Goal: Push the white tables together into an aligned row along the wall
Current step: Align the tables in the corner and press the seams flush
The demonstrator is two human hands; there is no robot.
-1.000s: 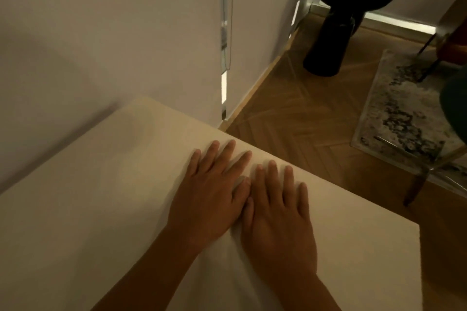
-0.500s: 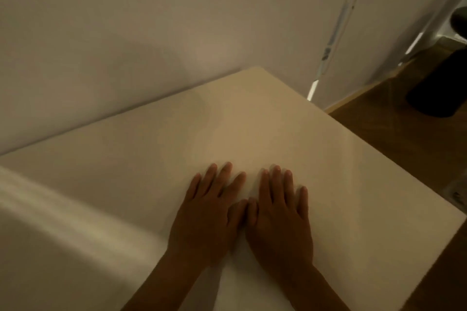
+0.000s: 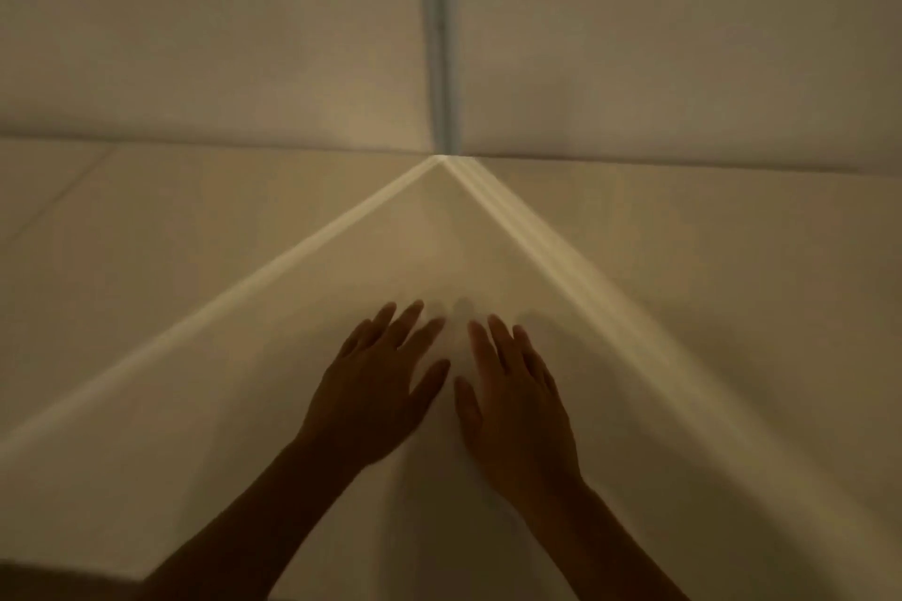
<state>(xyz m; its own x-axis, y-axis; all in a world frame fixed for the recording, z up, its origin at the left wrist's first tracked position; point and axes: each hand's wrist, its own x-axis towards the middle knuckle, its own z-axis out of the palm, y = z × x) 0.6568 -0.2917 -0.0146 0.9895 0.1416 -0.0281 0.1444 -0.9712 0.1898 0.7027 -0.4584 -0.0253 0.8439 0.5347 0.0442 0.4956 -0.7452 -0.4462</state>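
While both my palms lie flat on the smooth white tabletop [image 3: 488, 259], its far corner points straight at the pale wall [image 3: 195, 39], right where a thin grey vertical strip [image 3: 441, 39] runs down to meet it. My left hand [image 3: 373, 386] and my right hand [image 3: 512, 398] sit side by side near the middle, close but not touching, with fingers [image 3: 410, 315] straight, slightly spread and pressing down, gripping nothing.

So the table sits turned diagonal, corner towards the wall, not parallel to it. Pale surfaces on either side of that corner may be neighbouring tables, though the dim, blurred light keeps me from being sure.

Here is what worries me. If I shove straight ahead, the corner will likely hit the wall or the strip and mark it. With both hands so close together and so central, I judge I have little leverage for turning; the top could swing the wrong way or stall. Flat palms on a slick surface might simply slide if a leg catches below. And if those side surfaces are tables, a sweeping edge could knock one out of line or leave a wedge-shaped gap in the row.
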